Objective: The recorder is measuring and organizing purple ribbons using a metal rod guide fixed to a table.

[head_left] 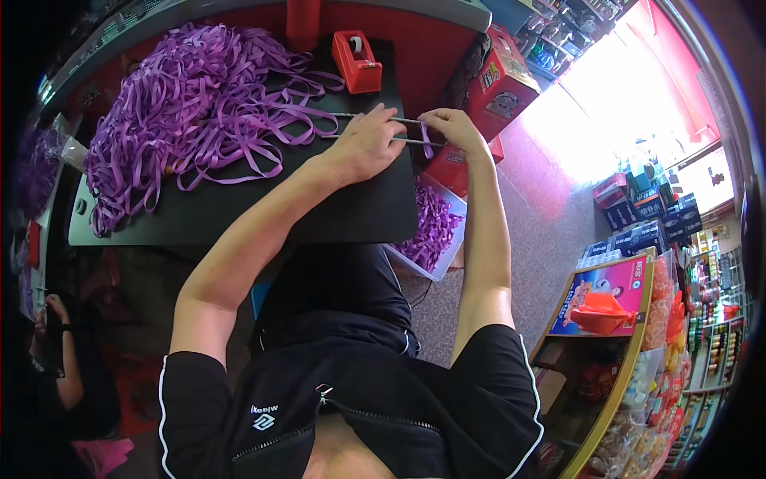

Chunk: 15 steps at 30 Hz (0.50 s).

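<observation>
Two thin metal rods (pixel 411 141) run side by side past the right edge of the black table. My left hand (pixel 369 146) lies across them, its fingers bent over the rods; the palm side is hidden. Just beyond the table edge, my right hand (pixel 453 128) pinches at the rods' right end. From its fingertips a narrow purple ribbon band (pixel 427 142) hangs around the rod ends. A big tangled heap of purple ribbon loops (pixel 191 96) covers the table's left and middle, with loose strands reaching close to my left hand.
An orange-red tape dispenser (pixel 357 64) stands at the back of the black table (pixel 351 207). Below its right edge, a pale bin (pixel 411 259) holds purple ribbon pieces. Red cartons (pixel 503 88) are stacked at right. A display rack (pixel 594 391) stands lower right. Another person's hand (pixel 56 307) shows at far left.
</observation>
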Tool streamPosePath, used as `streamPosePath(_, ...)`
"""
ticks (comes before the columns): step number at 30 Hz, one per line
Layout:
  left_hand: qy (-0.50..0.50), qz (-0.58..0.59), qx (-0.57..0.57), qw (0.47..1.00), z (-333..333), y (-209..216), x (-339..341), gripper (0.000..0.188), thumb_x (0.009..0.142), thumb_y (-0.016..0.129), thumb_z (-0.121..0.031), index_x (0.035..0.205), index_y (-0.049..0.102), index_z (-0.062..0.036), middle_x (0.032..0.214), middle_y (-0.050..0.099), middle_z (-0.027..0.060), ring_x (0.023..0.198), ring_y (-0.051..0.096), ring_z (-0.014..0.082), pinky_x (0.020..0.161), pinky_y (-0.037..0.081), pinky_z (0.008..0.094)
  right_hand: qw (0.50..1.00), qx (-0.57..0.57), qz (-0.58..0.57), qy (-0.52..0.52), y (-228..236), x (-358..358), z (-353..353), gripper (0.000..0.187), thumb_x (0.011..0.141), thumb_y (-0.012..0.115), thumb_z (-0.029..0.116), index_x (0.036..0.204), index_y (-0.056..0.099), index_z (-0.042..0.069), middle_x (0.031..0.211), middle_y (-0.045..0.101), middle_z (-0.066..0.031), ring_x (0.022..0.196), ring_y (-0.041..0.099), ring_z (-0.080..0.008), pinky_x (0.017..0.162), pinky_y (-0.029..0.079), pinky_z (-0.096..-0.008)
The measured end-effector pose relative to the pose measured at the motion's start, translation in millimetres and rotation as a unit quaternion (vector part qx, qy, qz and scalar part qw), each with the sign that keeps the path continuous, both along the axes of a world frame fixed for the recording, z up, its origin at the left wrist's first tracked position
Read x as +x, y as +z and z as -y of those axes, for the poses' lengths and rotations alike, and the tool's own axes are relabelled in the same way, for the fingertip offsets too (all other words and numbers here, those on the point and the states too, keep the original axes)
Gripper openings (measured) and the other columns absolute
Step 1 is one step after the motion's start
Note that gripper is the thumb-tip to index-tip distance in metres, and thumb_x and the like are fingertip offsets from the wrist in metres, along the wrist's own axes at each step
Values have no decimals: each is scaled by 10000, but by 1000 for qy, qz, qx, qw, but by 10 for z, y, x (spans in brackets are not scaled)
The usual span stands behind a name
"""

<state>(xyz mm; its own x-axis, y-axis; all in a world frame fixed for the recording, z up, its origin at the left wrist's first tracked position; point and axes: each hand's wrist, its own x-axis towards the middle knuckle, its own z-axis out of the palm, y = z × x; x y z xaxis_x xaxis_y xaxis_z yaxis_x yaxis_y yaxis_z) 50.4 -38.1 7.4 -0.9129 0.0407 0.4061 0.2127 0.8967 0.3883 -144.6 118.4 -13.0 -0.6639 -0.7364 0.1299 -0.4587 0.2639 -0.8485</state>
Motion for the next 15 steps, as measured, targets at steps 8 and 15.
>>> streamPosePath(8,8,21,-115,993,215,-206,2,458,940,425,-407,1289,511,-124,1418,374,151,1350,297,297,1095,202,490,950,-18,313,-5,-50,-70,73,194,811,689,165,963,664,45,849,676,-33,745,614,-101,687,488,-242)
streamPosePath(15,8,8,-116,993,208,-259,-13,465,936,428,-417,1291,512,-128,1409,387,142,1333,323,281,1083,216,477,949,-51,309,-35,-123,-80,-38,240,826,688,211,993,672,40,847,664,-33,767,599,-107,685,472,-249)
